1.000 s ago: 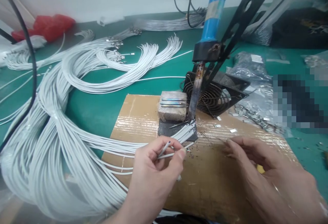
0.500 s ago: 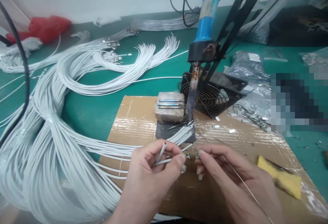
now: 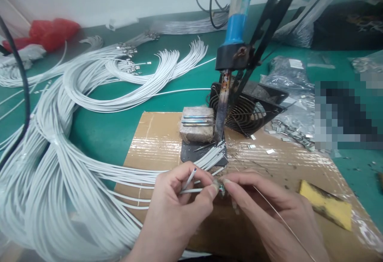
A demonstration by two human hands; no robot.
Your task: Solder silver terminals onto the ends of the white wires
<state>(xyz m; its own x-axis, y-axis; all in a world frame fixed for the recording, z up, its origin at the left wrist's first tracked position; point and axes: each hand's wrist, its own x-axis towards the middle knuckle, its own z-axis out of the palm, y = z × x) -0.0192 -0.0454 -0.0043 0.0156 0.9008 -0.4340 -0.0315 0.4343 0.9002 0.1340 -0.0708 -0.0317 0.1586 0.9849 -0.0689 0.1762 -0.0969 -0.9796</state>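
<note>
My left hand (image 3: pixel 179 202) is closed on a white cable (image 3: pixel 191 191), pinching it close to its right end between thumb and forefinger. Another white cable end (image 3: pixel 189 178) with a dark tip sticks up between its fingers. At the fingertips of my right hand (image 3: pixel 269 206), closed in a pinch, is a small green and silver connector piece (image 3: pixel 222 189), meeting the cable's end; blur hides the exact contact. A thin solder wire (image 3: pixel 283 218) passes through my right hand. Just above both hands, a soldering iron (image 3: pixel 239 20) points down in a black stand, over several cable ends (image 3: pixel 211 156).
A big bundle of white cables (image 3: pixel 56 166) fills the left side. Behind the iron sits a black fan (image 3: pixel 242 110); left of it, a grey block (image 3: pixel 196 130) carries metal bars. A scorched yellow sponge (image 3: pixel 326 204) lies on the cardboard (image 3: pixel 155 134) at right, and small metal parts (image 3: pixel 295 134) lie beyond.
My right hand has moved left, bringing the small piece up to the cable end at my left fingertips; the gap between them has closed. The whole view has shifted slightly.
</note>
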